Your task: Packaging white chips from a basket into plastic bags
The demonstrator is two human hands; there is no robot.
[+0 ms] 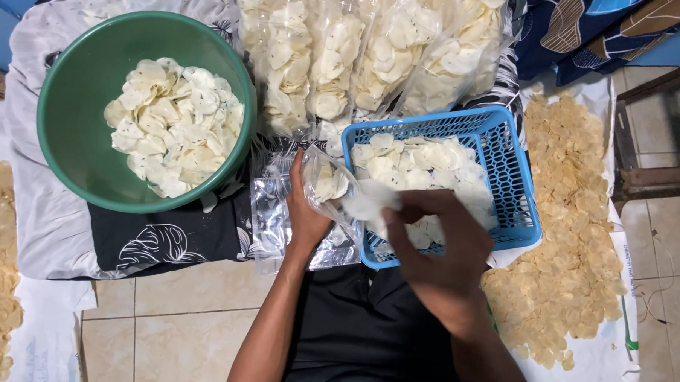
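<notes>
The right hand [439, 255] was nearest the camera, fingers pinched shut on a few pale crackers [370, 203] held over the near-left corner of the blue basket [517, 186]. Just left of it, the left hand [305, 212] was closed around the side of a small clear bag [327, 179], holding its mouth open toward the right hand. The bag sat between the basket's left wall and a flat stack of empty clear bags [271, 211] lying on the patterned cloth [172, 242].

Risk, as judged: the bag's film was thin and limp, held on one side only; its mouth could fold shut and crackers could fall onto the stack or the tiled floor [177, 321]. A tight pinch could also snap the thin discs.

The bag appeared partly filled, with a handful of white, round, slightly curled crackers showing through glossy film.

Beyond, the basket held more of the same crackers. At the cloth's left stood a green bowl [71, 114], about half full. Along the far edge lay filled bags [360, 56] in a row. Yellower crackers [572, 244] were spread on white sheeting at the right and left margins.
</notes>
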